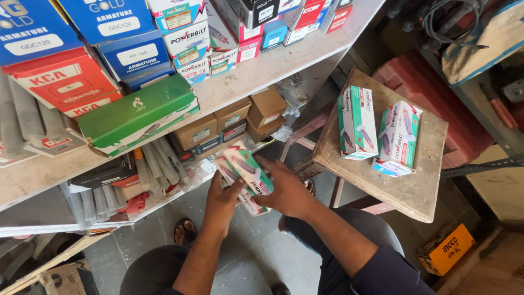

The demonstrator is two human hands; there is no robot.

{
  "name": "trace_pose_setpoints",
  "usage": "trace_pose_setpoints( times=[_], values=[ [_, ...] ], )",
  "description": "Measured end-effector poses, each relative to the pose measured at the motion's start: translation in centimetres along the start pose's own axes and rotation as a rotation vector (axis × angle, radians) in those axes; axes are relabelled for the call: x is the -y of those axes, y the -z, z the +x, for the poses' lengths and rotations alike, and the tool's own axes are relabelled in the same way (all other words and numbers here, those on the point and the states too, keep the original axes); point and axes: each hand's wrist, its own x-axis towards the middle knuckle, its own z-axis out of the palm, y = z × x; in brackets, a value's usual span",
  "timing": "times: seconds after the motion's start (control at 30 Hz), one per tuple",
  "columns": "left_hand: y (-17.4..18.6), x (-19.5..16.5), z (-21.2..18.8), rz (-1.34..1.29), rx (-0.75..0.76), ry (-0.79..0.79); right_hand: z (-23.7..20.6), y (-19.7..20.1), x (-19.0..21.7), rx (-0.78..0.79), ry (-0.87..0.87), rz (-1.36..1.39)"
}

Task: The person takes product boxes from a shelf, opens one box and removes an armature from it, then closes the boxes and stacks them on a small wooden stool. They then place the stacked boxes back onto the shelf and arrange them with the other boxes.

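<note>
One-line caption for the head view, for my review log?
Both hands, left hand and right hand, hold green-and-white cartons below a stocked shelf; more cartons stand on a wooden stool.

green-white cartons [244,176] in hands, two more [376,131] on stool, green box [136,112] on shelf

Both hands meet low at centre on a small stack of boxes [244,176] — left hand [221,202] beneath, right hand [284,191] to the right. Shelves [262,71] packed with cartons lie left and above. Right of the hands, a wooden stool [406,188] carries two box packs [377,131] side by side.
</note>
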Motion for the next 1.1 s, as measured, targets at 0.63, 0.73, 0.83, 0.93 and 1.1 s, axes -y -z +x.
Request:
trace_pose_setpoints(
  times=[0.63,0.73,0.83,0.93,1.1],
  values=[
    [-1.4,-2.1,-1.7,0.040,0.017,-0.091,-0.8,1.4,2.0,0.015,0.251,-0.061],
    [-1.6,-1.7,-1.5,0.079,-0.016,-0.120,-0.9,1.3,2.0,-0.004,0.284,-0.059],
    [-1.4,-1.4,-1.3,0.052,-0.046,-0.102,-0.8,1.2,2.0,0.031,0.260,-0.029],
    [-0.9,-0.9,-1.1,-0.057,-0.003,-0.105,-0.7,1.4,2.1,0.078,0.196,-0.033],
    [1.0,1.1,-0.4,-0.036,0.045,-0.122,-0.3,1.4,1.7,0.133,0.164,0.148]
  ],
)
